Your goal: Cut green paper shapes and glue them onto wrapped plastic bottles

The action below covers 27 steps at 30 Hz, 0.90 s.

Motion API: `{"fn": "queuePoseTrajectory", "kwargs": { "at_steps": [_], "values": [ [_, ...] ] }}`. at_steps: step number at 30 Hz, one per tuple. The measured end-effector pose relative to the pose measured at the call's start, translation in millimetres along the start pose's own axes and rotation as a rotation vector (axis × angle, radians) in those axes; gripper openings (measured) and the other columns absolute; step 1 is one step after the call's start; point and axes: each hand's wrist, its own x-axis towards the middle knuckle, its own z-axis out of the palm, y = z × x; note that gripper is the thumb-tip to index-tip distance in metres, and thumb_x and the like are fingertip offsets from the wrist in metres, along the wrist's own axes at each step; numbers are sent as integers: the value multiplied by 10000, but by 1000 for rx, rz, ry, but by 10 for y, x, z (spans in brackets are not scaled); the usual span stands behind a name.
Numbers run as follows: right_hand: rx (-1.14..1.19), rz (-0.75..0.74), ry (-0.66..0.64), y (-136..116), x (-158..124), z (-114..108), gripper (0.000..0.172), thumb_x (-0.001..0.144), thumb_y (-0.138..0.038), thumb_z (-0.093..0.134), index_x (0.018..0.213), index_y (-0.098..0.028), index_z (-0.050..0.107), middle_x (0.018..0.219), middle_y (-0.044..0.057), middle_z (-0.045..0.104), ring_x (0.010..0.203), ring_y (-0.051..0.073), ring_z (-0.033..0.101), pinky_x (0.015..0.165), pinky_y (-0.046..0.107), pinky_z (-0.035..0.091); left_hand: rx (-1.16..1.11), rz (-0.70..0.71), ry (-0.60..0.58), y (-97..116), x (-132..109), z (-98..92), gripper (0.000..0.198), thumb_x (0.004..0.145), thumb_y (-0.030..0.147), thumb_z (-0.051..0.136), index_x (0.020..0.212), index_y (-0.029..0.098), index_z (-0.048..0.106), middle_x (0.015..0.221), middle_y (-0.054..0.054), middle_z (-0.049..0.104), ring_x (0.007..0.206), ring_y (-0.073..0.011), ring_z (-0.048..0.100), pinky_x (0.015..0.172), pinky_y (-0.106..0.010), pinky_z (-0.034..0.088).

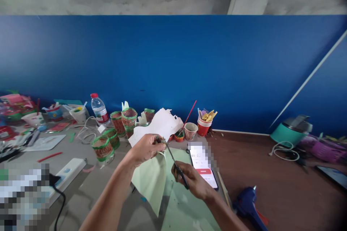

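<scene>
Near the middle of the table, my left hand (148,148) pinches a large sheet of pale paper (151,182). The sheet's lower part hangs down with a greenish tint, and its white upper part (159,124) has a ragged cut edge. My right hand (191,177) is wrapped round the dark handles of a pair of scissors (170,151). The blades point up and left, and their tips are by my left fingers at the paper's edge. A light green sheet (179,205) lies flat on the table beneath both hands.
Brown-and-green decorated cups (102,148) and a water bottle (99,110) stand at the back left. Behind the paper are a paper cup (191,131) and a red cup (204,126) of utensils. A lit phone (203,168), a blue glue gun (249,204) and a white power strip (67,175) flank my arms.
</scene>
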Motion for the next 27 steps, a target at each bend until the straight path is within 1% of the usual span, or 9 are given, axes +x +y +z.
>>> {"fn": "queuePoseTrajectory", "kwargs": {
  "at_steps": [4, 10, 17, 20, 24, 27],
  "values": [
    [-31, -8, -8, -5, -2, -3, 497, 894, -626, 379, 652, -194, 414, 693, -7, 409, 613, 131, 365, 562, 263, 304, 19, -5, -11, 12, -9, -5, 165, 691, 302, 591, 714, 141, 566, 591, 33, 486, 478, -68, 311, 457, -224, 195],
    [-57, -8, -12, 10, 3, -2, 462, 907, -580, 396, 657, -192, 418, 688, -8, 416, 613, 127, 368, 563, 255, 310, 20, 10, -16, -34, 4, -21, 148, 708, 291, 591, 717, 144, 570, 579, 38, 486, 466, -67, 325, 447, -222, 205],
    [-81, -22, -2, 3, 13, 4, 500, 885, -632, 384, 646, -194, 413, 672, -14, 412, 601, 123, 368, 555, 250, 307, 26, -9, -17, -23, 9, -25, 163, 702, 290, 609, 731, 132, 583, 557, 33, 519, 428, -52, 308, 419, -214, 198],
    [-89, -11, 5, 14, 15, 4, 479, 891, -611, 396, 656, -194, 425, 672, -14, 414, 602, 124, 365, 558, 252, 303, 18, 4, -15, -2, -4, -17, 173, 699, 298, 614, 717, 130, 578, 550, 24, 544, 417, -48, 307, 412, -211, 198],
    [-3, 33, 24, 28, 9, 17, 465, 876, -594, 432, 640, -193, 425, 690, -4, 419, 611, 130, 373, 561, 257, 306, 2, 18, -6, 7, -12, -9, 173, 711, 302, 605, 697, 134, 565, 564, 21, 564, 420, -48, 335, 416, -207, 221],
    [119, 64, 84, 23, 13, 26, 442, 847, -595, 467, 658, -196, 448, 719, 8, 443, 649, 146, 411, 592, 265, 341, -36, 43, 8, -13, 1, -10, 172, 720, 303, 609, 713, 139, 556, 588, 27, 562, 423, -47, 346, 420, -208, 235]
  ]
}}
